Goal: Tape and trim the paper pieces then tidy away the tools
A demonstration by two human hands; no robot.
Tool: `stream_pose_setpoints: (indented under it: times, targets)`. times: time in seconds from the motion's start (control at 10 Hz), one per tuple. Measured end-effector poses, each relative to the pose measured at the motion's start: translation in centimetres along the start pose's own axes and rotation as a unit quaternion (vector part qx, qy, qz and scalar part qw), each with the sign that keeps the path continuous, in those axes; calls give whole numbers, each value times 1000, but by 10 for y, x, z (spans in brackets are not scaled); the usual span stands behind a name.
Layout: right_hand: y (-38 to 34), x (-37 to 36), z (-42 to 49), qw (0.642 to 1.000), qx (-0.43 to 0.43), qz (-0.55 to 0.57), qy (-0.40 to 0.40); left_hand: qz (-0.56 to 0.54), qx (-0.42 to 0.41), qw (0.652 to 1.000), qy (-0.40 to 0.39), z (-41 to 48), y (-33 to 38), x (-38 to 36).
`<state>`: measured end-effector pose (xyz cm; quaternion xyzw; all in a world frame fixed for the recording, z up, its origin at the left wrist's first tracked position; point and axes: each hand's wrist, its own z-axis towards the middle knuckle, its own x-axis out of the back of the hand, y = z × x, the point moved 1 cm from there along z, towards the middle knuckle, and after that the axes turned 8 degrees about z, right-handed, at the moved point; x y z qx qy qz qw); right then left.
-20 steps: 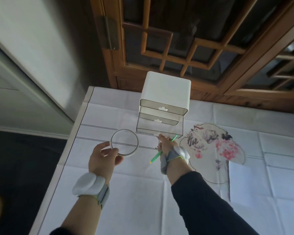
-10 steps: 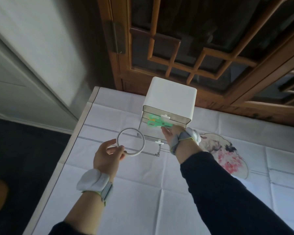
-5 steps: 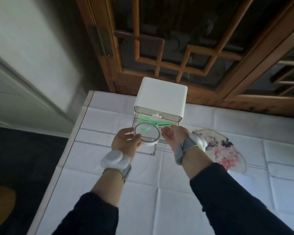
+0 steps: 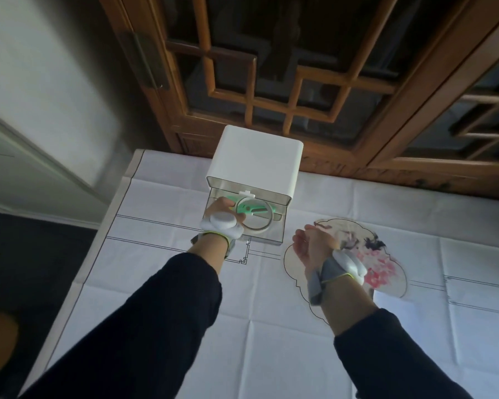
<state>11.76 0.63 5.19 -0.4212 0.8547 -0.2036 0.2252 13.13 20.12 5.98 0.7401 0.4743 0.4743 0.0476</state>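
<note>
Tape ring [image 4: 255, 218] now inside drawer [image 4: 281, 226] on white-papered table [image 4: 271, 341].

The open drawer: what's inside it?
In the drawer: green scissors and a tape ring, gripped by the left hand that hides the scissor handles. The closed drawer above shows nothing.

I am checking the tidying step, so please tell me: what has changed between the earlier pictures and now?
The green-handled scissors left the right hand and now lie in the open clear drawer of the white plastic drawer box. The left hand carried the clear tape ring from above the table into that drawer and still holds it. The right hand drew back, empty. The box and the flower-painted paper piece stayed put.
</note>
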Motion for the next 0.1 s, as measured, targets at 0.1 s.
stream_pose_setpoints:
  times: [0.1]
  targets:
    - [5,5,4,1000,-17,9,-21,77,-12,997,12,-7,0,3]
